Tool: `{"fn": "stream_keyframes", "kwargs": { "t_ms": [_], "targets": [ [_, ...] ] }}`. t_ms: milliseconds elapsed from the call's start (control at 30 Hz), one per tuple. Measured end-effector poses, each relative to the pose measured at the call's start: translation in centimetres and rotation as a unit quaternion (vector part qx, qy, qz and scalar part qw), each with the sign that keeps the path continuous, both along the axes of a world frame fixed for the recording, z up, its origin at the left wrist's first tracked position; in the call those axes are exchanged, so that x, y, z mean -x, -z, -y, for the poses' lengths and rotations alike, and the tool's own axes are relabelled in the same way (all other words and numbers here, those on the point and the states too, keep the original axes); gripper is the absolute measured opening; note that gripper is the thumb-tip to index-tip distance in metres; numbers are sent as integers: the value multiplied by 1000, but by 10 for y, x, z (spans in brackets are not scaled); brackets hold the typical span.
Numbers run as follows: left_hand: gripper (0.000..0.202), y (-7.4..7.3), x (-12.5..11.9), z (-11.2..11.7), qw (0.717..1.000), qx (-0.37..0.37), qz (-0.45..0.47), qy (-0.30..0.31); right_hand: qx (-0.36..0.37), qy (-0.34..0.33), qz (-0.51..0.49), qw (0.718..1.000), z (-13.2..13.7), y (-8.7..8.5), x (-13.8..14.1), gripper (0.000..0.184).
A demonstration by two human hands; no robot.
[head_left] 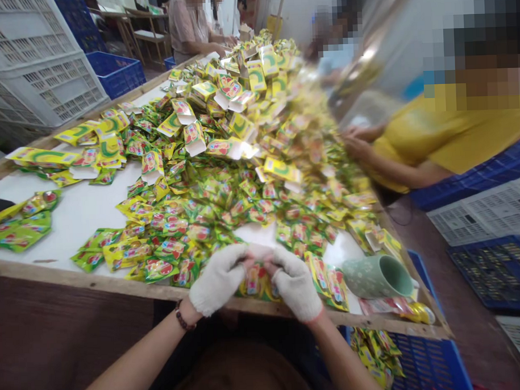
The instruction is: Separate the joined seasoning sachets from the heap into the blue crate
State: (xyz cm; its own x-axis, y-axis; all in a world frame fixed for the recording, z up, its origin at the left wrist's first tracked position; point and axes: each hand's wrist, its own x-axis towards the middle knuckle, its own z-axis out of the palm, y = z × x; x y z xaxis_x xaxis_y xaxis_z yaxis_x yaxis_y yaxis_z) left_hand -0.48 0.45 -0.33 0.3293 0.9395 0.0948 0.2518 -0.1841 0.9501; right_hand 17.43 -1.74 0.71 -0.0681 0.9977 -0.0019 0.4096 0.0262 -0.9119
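Both my hands wear white knit gloves and meet at the near edge of the table. My left hand (218, 279) and my right hand (294, 282) are closed together on a small stack of yellow-green sachets (255, 279), held upright between the fingertips. A big heap of the same sachets (226, 207) covers the white tabletop (77, 215) just beyond my hands. Folded yellow cartons (235, 93) lie mixed in farther back.
A pale green mug (376, 276) lies on its side to the right of my hands. A person in a yellow shirt (449, 131) works at the right side; others stand at the far end. White crates (34, 72) and blue crates (493, 266) surround the table.
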Motion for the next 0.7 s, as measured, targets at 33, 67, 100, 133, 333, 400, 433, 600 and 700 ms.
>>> {"fn": "stream_keyframes", "kwargs": {
  "t_ms": [33,67,100,133,333,400,433,600,700],
  "targets": [
    [17,2,-2,-1,999,29,26,-11,5,11,-14,1000,0,2,0,19],
    [26,3,-3,-1,997,57,55,-15,8,19,-29,999,0,4,0,27],
    [33,5,-4,-1,994,78,77,-13,10,21,-39,999,0,5,0,32],
    [35,6,-4,-1,993,85,83,-9,12,15,-37,999,-1,6,0,33],
    [15,-8,2,0,999,-4,-39,-5,-22,-49,48,997,1,-10,-2,20],
    [16,-14,2,-1,999,16,-39,3,-26,-47,50,997,1,-16,-1,21],
    [16,-17,2,-2,999,32,-38,7,-21,-40,53,998,1,-17,-1,22],
    [13,-21,1,-8,997,52,-47,18,8,-24,64,998,-2,-17,0,22],
    [17,-23,0,-10,997,42,-63,14,5,-17,70,997,-4,-16,-1,21]
  ]
}}
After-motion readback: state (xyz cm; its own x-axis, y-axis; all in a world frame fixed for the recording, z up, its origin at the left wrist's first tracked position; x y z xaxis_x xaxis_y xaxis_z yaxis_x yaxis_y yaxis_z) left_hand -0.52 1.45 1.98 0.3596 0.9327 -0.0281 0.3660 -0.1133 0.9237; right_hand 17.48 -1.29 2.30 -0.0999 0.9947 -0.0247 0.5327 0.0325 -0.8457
